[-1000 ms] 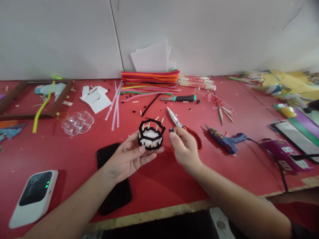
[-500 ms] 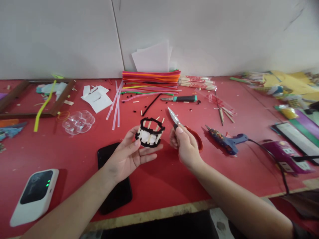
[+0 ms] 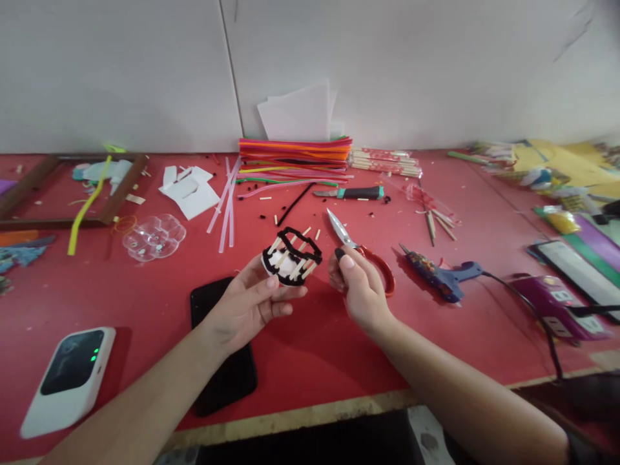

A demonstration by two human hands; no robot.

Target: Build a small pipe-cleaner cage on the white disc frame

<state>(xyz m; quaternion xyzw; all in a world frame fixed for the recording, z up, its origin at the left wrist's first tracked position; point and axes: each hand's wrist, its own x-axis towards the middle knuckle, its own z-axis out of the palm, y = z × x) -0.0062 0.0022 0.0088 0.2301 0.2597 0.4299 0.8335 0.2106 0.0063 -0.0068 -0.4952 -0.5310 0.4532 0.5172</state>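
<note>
My left hand (image 3: 256, 294) grips a small round basket-like frame (image 3: 293, 257) by its near left side, thumb in front and fingers beneath. Black fuzzy pipe cleaner forms its upper ring and base edge, short pale sticks stand between them, and its floor is white. The frame is tilted, showing its inside. To the right, my right hand (image 3: 361, 284) pinches a small black piece (image 3: 340, 254), seemingly pipe cleaner, between thumb and fingers. Just behind that hand lie red-handled scissors (image 3: 380, 265), partly hidden by it and apparently resting on the table.
A black phone (image 3: 225, 381) lies under my left forearm. The blue glue gun (image 3: 443, 278) and its cord are at the right, near a purple power strip (image 3: 557, 300). Behind are a craft knife (image 3: 361, 192) and a pipe cleaner bundle (image 3: 295, 152). A white device (image 3: 68, 381) sits left.
The basket-like frame has tipped, so its upper ring leans right and more of the white floor shows. My left fingers have curled slightly. The right hand has barely moved.
</note>
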